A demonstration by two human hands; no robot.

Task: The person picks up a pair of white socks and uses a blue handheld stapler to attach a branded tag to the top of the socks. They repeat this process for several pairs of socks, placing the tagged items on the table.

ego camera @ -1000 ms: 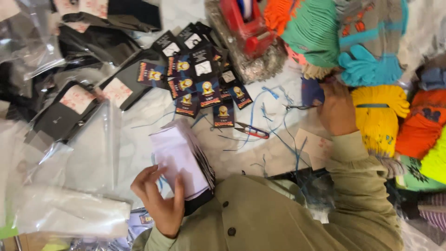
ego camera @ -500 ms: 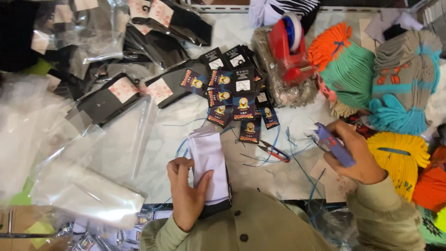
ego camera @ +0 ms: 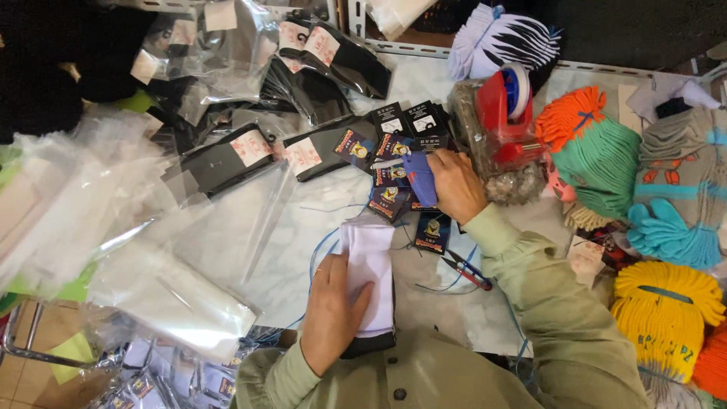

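The left hand (ego camera: 333, 310) lay flat, fingers spread over a white folded cloth (ego camera: 369, 284) near the table's (ego camera: 303, 220) front edge — pressing, not clasping. The right hand (ego camera: 454, 184) reached forward, fist closed around a blue tagging gun (ego camera: 421, 176) — held above the dark printed cards (ego camera: 394, 170).
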